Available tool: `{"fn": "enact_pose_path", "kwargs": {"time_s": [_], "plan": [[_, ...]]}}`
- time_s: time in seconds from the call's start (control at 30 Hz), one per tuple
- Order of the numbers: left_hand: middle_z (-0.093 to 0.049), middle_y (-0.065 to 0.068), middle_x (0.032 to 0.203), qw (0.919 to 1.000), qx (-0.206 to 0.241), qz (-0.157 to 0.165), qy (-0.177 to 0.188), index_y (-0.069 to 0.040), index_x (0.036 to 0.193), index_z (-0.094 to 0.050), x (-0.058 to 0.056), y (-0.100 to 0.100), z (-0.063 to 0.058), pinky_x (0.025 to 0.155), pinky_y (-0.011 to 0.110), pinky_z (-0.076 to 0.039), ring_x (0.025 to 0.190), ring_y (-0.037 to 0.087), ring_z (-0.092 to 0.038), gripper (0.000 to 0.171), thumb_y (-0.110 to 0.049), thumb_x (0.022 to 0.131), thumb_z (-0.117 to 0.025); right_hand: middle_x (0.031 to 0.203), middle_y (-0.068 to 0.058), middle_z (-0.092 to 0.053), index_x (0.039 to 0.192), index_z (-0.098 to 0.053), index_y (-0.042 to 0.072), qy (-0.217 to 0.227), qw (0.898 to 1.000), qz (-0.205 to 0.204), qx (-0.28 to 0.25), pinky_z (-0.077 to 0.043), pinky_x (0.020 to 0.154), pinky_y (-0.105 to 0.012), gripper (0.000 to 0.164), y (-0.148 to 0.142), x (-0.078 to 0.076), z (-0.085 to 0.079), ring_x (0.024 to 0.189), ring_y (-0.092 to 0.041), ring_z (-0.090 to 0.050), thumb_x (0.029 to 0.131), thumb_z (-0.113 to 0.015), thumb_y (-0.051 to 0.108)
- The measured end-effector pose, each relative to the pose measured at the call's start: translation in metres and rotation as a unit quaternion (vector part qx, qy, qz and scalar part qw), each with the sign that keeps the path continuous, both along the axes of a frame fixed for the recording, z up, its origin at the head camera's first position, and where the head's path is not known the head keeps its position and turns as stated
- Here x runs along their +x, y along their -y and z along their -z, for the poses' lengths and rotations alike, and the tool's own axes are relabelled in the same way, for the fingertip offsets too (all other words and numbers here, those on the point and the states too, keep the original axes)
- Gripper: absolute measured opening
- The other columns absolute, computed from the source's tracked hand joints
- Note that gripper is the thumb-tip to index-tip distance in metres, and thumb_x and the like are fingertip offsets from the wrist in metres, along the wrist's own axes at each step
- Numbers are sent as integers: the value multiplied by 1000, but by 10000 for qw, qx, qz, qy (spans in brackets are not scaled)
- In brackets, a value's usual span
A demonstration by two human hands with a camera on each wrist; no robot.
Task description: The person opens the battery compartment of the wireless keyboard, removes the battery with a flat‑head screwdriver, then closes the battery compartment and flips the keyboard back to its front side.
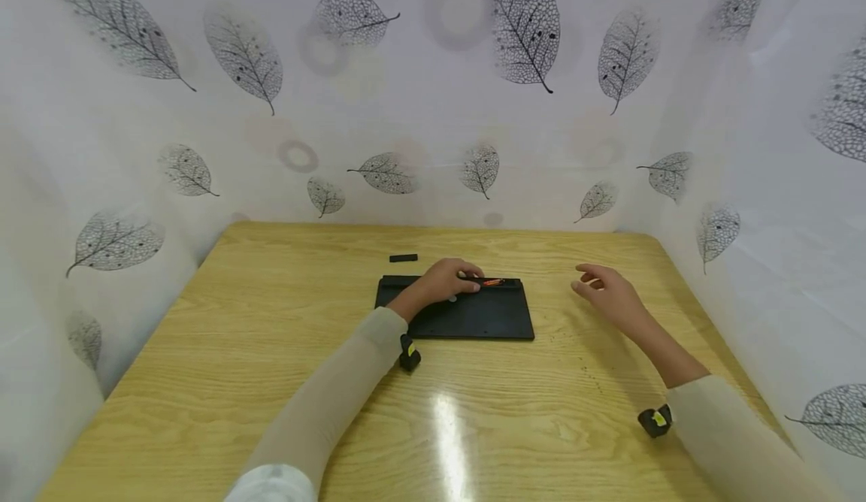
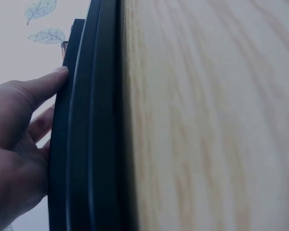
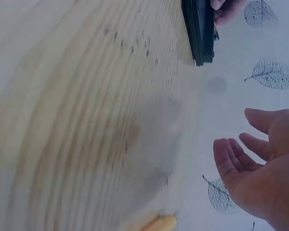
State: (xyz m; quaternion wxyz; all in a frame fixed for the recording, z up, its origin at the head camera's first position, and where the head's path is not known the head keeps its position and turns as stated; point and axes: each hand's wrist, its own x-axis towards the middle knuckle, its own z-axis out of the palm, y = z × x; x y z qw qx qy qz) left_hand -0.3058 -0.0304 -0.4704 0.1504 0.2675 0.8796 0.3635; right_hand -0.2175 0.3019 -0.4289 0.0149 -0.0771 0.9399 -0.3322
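A black keyboard (image 1: 473,322) lies face down on the table, its thick ridge along the far side. Red-orange batteries (image 1: 495,282) show in an open slot in that ridge. My left hand (image 1: 443,280) grips the ridge beside the slot, thumb on the near side and fingers over the far side. In the left wrist view the thumb (image 2: 48,86) presses against the black ridge (image 2: 62,134), with the other fingers partly hidden behind it. My right hand (image 1: 612,299) hovers over the table right of the keyboard, holding nothing, its fingers loosely bent.
A small black strip, shaped like a battery cover (image 1: 403,258), lies behind the keyboard's far left part. Small dark specks (image 1: 588,369) mark the wooden table (image 1: 271,382) at right. A white curtain with leaf prints (image 1: 433,111) hangs around the back and sides.
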Motion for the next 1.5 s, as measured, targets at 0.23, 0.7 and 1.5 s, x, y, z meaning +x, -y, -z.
{"fn": "enact_pose_path", "kwargs": {"time_s": [0.23, 0.7, 1.5], "plan": [[-64, 2, 129, 10000, 17, 18, 9, -21, 132, -67, 1, -2, -1, 94, 40, -52, 114, 20, -61, 34, -30, 100, -65, 131, -25, -56, 148, -44, -3, 300, 9971, -248, -654, -58, 85, -47, 56, 30, -17, 15, 112, -39, -60, 104, -59, 27], [-64, 2, 128, 10000, -26, -37, 77, -24, 131, -68, -3, -3, 1, 95, 40, -52, 115, 19, -61, 34, -32, 99, -67, 132, -23, -56, 145, -51, 2, 863, 9877, -457, -1218, -57, 83, -41, 49, 65, -43, 33, 111, -36, -62, 101, -64, 20], [-68, 2, 122, 10000, 18, -63, -43, -19, 129, -69, -5, -15, -7, 90, 37, -53, 108, 18, -63, 33, -30, 99, -67, 128, -20, -60, 133, -62, 3, 928, 9891, -349, -1090, -50, 79, -34, 36, 72, -52, 41, 100, -27, -62, 99, -66, 16]]}}
